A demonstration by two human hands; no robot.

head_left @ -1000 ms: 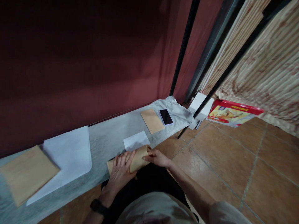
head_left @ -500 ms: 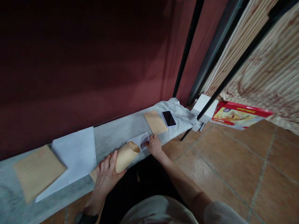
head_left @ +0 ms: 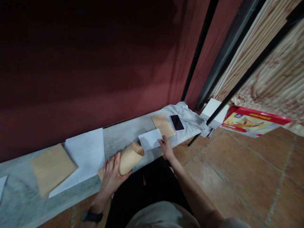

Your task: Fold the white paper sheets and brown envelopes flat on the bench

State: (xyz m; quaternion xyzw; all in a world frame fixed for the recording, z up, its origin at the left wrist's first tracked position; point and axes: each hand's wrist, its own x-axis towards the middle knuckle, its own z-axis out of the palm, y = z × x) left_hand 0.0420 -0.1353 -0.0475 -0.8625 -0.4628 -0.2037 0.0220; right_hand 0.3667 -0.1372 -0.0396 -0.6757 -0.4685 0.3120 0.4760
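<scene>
Across the cloth-covered desk (head_left: 123,130), the left hand (head_left: 112,174) grips a bulging, open-mouthed brown envelope (head_left: 129,160), hiding its middle, while the right hand (head_left: 166,148) pinches flat white paper (head_left: 149,140).

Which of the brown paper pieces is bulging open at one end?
The brown paper roll under the left hand; its end gapes. The brown sheet beside the phone and the brown packet overlapping white paper lie flat.

Dim overall; red wall (head_left: 95,72) darkest at top; floor (head_left: 228,171) faintly shiny.
</scene>
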